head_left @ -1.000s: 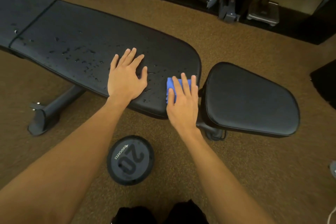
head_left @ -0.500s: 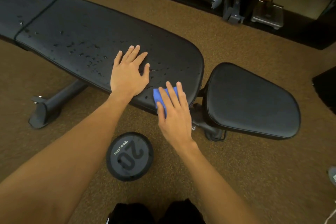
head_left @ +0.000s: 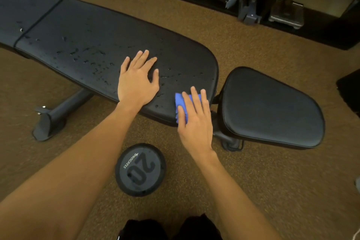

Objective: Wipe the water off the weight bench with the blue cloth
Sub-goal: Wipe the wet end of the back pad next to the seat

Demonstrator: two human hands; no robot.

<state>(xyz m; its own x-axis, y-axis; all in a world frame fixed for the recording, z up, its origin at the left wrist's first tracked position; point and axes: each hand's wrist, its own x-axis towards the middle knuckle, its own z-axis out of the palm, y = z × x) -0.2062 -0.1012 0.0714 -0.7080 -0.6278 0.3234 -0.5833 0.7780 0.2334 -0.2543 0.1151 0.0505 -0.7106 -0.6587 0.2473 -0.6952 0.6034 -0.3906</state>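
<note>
right hand (head_left: pixel 194 122) flat on blue cloth (head_left: pixel 179 99), left hand (head_left: pixel 136 82) splayed, dumbbell (head_left: pixel 140 169) reads PROGRESS 20

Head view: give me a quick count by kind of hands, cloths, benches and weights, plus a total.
Hands: 2 (left hand, right hand)
Blue cloth: 1
Bench: 1
Weight marked 20: 1
Total: 5

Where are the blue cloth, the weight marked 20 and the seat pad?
Blue folded cloth (head_left: pixel 179 101): head view, exposed left edge.
Round black weight marked 20 (head_left: pixel 140 169): head view, centre of face.
Black padded seat pad (head_left: pixel 272 107): head view, middle of top.
</note>
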